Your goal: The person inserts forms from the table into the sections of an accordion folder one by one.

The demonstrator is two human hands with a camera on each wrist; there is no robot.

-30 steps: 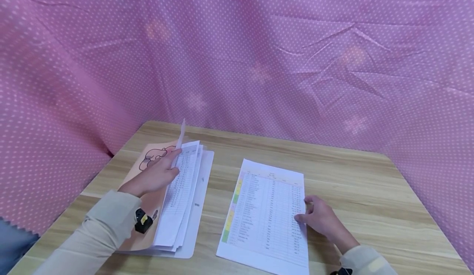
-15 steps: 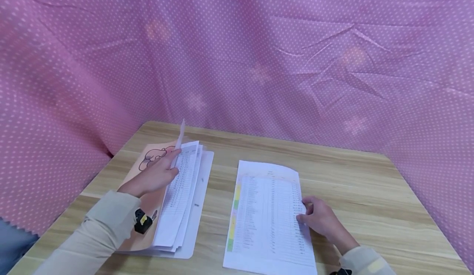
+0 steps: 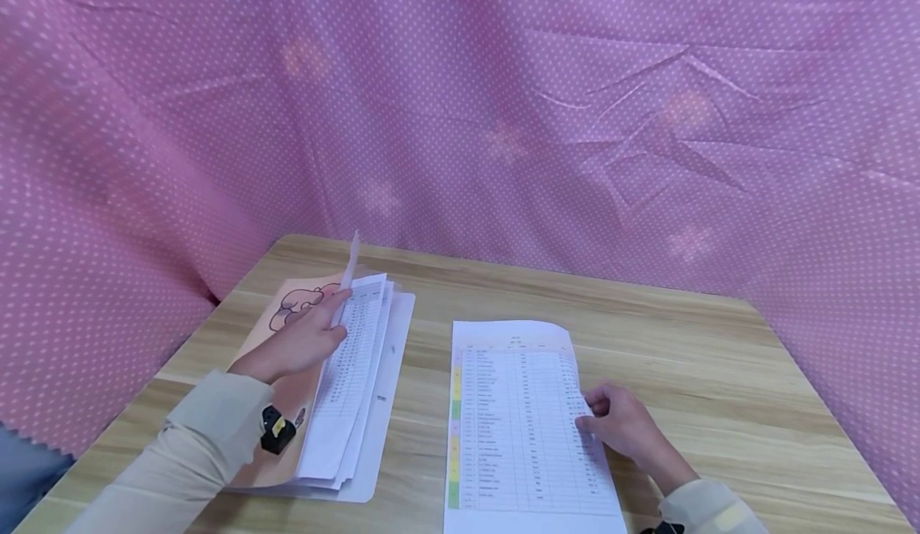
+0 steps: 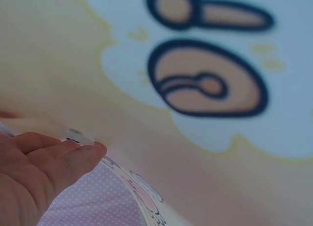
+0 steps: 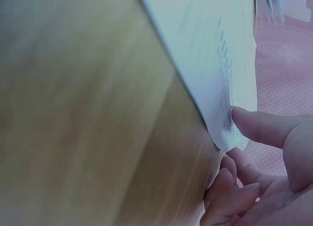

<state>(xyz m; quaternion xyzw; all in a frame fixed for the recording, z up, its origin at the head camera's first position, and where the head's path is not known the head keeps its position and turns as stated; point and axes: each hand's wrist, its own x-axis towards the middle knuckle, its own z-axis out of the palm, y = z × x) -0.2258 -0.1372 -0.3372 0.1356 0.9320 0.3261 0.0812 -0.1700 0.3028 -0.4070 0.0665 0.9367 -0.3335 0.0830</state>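
A peach folder [image 3: 283,386] with a cartoon print lies at the left of the table in the head view, its cover lifted off the printed sheets [image 3: 348,394] inside. My left hand [image 3: 305,338] grips the cover's edge near the top; in the left wrist view the hand [image 4: 54,165] pinches there, below the large cartoon drawing [image 4: 208,79]. To the right, a loose printed sheet [image 3: 525,430] with a coloured left column lies slightly bowed. Its right edge is pinched between thumb and fingers of my right hand [image 3: 621,422]. In the right wrist view the thumb [image 5: 264,125] lies on the printed side.
The wood-grain table [image 3: 719,358] has a pink dotted cloth [image 3: 460,119] hanging behind it and at both sides. Black wrist devices [image 3: 277,430] show at both cuffs. A strip of bare wood [image 3: 424,406] separates the folder from the loose sheet.
The loose sheet has turned counter-clockwise about my right hand, its top edge swinging left and its lower end right and nearer. My left hand and the folder have stayed in place.
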